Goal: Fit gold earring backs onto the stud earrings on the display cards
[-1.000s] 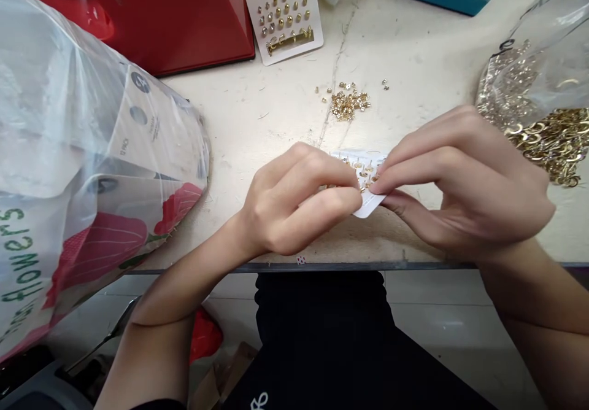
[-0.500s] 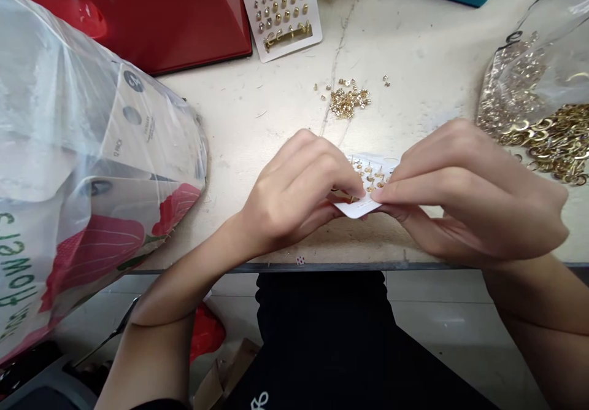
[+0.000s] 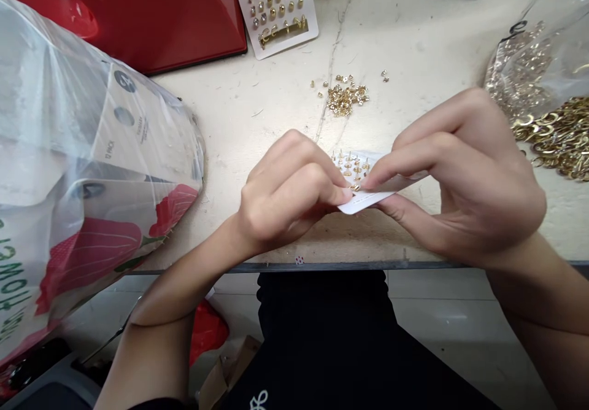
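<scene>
White stud-earring card (image 3: 365,201) between left hand (image 3: 288,198) and right hand (image 3: 460,177)

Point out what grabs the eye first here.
Centre frame, the left hand and right hand pinch a white card set with gold studs. A big plastic bag printed with red flowers fills the left side. A clear bag of gold pieces sits at the right edge.

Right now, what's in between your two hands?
The head view shows a white card with gold earring studs on it, held between the left hand and the right hand.
</scene>
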Tool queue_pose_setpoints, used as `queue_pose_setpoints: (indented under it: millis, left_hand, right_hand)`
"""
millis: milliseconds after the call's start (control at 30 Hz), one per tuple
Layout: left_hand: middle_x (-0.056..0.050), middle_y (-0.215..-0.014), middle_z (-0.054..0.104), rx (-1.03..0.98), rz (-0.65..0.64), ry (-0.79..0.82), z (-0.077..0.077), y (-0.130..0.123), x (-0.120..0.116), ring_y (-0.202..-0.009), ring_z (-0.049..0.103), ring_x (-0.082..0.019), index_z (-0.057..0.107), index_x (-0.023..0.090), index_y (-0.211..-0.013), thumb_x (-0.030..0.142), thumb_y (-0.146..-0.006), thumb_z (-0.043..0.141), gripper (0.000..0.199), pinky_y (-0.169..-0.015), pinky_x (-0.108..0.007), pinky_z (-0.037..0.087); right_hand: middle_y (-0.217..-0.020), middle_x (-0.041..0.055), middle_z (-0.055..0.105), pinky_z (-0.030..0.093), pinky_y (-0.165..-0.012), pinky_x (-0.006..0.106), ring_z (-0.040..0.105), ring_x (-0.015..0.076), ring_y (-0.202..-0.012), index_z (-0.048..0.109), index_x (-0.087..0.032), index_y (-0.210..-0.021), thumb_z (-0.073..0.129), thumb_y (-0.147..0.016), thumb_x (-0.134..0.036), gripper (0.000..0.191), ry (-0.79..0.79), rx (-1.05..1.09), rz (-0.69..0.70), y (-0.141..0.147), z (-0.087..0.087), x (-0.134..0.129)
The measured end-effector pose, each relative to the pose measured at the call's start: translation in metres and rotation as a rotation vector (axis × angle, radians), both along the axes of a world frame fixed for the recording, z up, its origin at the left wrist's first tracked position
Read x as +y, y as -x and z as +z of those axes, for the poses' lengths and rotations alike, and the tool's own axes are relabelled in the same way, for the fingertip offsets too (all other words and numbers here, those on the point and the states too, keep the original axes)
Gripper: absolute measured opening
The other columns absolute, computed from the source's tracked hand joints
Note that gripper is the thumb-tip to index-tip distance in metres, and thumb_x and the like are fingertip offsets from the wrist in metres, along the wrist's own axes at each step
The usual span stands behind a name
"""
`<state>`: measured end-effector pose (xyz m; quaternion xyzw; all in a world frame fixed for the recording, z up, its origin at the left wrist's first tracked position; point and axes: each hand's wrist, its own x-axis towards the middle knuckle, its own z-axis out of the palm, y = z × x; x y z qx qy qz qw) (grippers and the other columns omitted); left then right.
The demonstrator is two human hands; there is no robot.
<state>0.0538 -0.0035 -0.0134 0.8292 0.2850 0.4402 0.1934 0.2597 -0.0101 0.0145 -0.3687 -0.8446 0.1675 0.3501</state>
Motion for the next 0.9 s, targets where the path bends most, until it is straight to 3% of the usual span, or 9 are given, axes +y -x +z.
queue_pose_setpoints:
  millis: [300, 433, 600, 767, 900]
  left_hand:
    - [0.002, -0.078, 0.067, -0.064, 0.059, -0.131, -0.009, -0.009, 0.000, -0.070, 0.057, -0.011, 0.054, 0.020, -0.079, 0.011, -0.088, 0.065, 0.017, -0.058, -0.028, 0.050]
    - [0.003, -0.071, 0.063, -0.168, 0.093, -0.287, -0.013, -0.011, 0.000, -0.063, 0.053, -0.008, 0.051, 0.019, -0.071, 0.018, -0.091, 0.062, 0.023, -0.052, -0.025, 0.048]
    - [0.002, -0.080, 0.067, 0.002, 0.104, -0.151, -0.009, -0.007, -0.009, -0.074, 0.058, -0.012, 0.051, 0.020, -0.078, 0.007, -0.084, 0.066, 0.021, -0.064, -0.030, 0.053]
    - [0.002, -0.075, 0.065, -0.062, 0.171, -0.159, -0.012, -0.012, -0.012, -0.069, 0.056, -0.012, 0.048, 0.021, -0.075, 0.007, -0.087, 0.061, 0.023, -0.060, -0.031, 0.051]
    - [0.001, -0.073, 0.063, -0.038, 0.101, -0.252, -0.006, -0.009, -0.008, -0.069, 0.056, -0.011, 0.047, 0.021, -0.075, 0.011, -0.088, 0.063, 0.023, -0.060, -0.027, 0.055]
  right_hand:
    - [-0.082, 0.0030, 0.052, 0.046, -0.070, 0.034, 0.055, 0.0158, -0.076, 0.060, -0.023, -0.086, 0.065, -0.089, -0.009, 0.015, -0.020, -0.034, 0.020, -0.001, 0.002, 0.000]
    - [-0.082, 0.0021, 0.053, 0.047, -0.070, 0.033, 0.055, 0.0155, -0.077, 0.058, -0.024, -0.085, 0.062, -0.088, -0.005, 0.020, -0.033, -0.038, 0.021, 0.000, 0.001, 0.000]
    - [-0.078, 0.0013, 0.053, 0.046, -0.065, 0.032, 0.053, 0.0142, -0.073, 0.060, -0.024, -0.082, 0.063, -0.089, -0.009, 0.017, -0.060, 0.010, 0.006, 0.004, -0.003, -0.003]
    - [-0.076, 0.0004, 0.054, 0.044, -0.063, 0.032, 0.049, 0.0135, -0.069, 0.060, -0.024, -0.081, 0.061, -0.089, -0.007, 0.018, -0.073, 0.018, -0.023, 0.005, -0.006, -0.006]
    - [-0.078, 0.0012, 0.054, 0.044, -0.065, 0.033, 0.049, 0.0135, -0.069, 0.061, -0.023, -0.082, 0.064, -0.088, -0.008, 0.016, -0.083, 0.006, -0.010, 0.001, -0.003, -0.002]
